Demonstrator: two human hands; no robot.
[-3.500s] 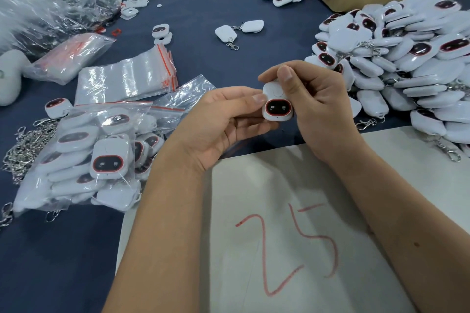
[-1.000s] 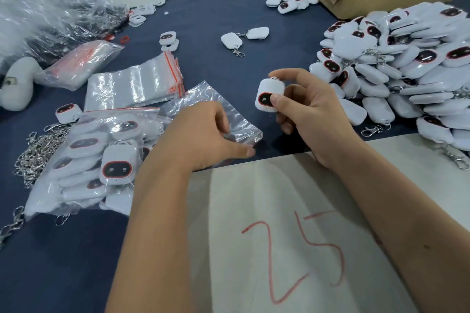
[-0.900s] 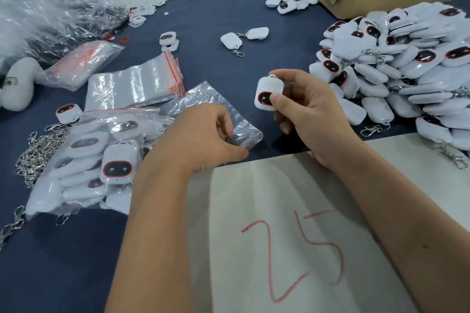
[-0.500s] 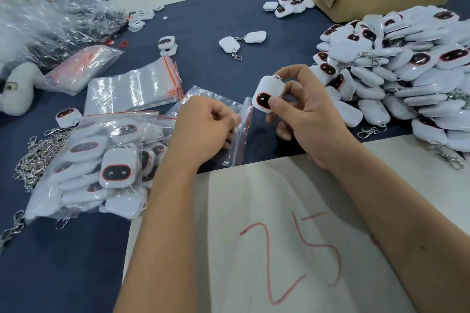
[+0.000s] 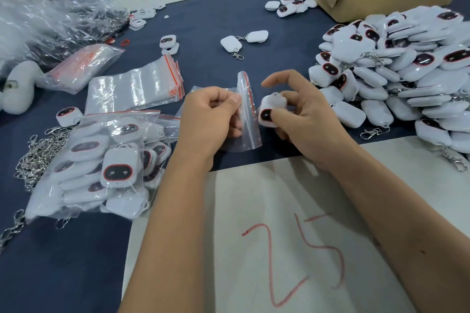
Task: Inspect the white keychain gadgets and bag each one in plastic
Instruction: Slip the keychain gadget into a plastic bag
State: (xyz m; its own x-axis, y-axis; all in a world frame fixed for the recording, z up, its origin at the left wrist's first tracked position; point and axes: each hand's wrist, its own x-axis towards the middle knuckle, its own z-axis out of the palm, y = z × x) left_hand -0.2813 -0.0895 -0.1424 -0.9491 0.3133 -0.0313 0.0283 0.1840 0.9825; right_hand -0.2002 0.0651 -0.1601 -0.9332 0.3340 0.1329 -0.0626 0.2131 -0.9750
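Gadget [image 5: 270,112] and bag [image 5: 248,119] were nearly touching, the gadget pinched between thumb and curled fingers of the right hand [image 5: 302,119] with the index finger lifted clear, the bag standing on edge just left of it, gripped by the left hand [image 5: 211,117] near its red-striped mouth. Done well, the left fingers would likely spread that mouth first so the gadget slid in squarely. Farther right of the right hand lay the unbagged heap [image 5: 396,79].
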